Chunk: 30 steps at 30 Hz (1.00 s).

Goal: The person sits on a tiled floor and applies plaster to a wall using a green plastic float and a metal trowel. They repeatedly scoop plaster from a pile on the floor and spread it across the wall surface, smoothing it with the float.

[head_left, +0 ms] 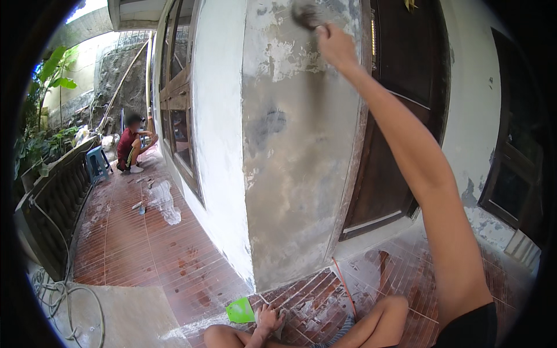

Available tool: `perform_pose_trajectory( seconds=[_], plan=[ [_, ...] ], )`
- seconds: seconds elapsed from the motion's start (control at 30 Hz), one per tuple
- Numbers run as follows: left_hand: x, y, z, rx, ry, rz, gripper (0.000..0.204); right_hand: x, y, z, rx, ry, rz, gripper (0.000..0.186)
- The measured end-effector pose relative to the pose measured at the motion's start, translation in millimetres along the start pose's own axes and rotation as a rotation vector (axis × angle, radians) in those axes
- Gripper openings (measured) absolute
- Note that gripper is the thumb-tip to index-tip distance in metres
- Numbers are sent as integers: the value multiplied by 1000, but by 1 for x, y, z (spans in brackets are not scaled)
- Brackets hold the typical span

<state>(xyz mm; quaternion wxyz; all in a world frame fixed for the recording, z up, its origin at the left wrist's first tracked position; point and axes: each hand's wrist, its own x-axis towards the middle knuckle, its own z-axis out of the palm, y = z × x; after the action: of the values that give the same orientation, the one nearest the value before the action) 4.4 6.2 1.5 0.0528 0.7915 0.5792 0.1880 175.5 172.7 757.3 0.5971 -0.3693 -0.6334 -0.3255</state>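
My right hand [335,43] is raised high, closed round a blurred dark tool [305,16], perhaps a brush or scraper, against the patchy grey plastered pillar [293,174]. My left hand [268,318] is low at the bottom, its fingers bent over a greyish item too hidden to name. Just left of it a bright green flat plastic piece [240,310] lies on the red tiled floor [156,255].
A person in a red top [128,145] squats far left by a blue stool [98,164]. Railing [43,226], coiled hose [69,319], white debris [165,203] and an orange cord [345,290] are about. A dark door [400,151] and a window [513,156] stand right.
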Motion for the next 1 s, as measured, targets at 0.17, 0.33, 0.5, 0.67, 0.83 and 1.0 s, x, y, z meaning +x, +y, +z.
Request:
perform_pose_trajectory(
  seconds=[0.17,0.33,0.5,0.67,0.83,1.0],
  plan=[
    [0,3,6,-18,-7,8,41,-54,-46,8,72,-297,-462,39],
    [-6,-1,2,-61,53,-6,38,7,-14,-13,41,-118,-369,36],
    [-3,-4,1,-63,23,-13,39,-6,-13,10,-10,72,27,40],
    [4,0,7,-24,0,-6,42,-95,-21,12,90,-258,-546,38],
    [-4,-2,3,-85,108,9,40,-39,19,-19,9,-81,-269,38],
    [2,-2,2,-8,16,6,40,-73,13,0,6,-8,-93,42]
  ],
)
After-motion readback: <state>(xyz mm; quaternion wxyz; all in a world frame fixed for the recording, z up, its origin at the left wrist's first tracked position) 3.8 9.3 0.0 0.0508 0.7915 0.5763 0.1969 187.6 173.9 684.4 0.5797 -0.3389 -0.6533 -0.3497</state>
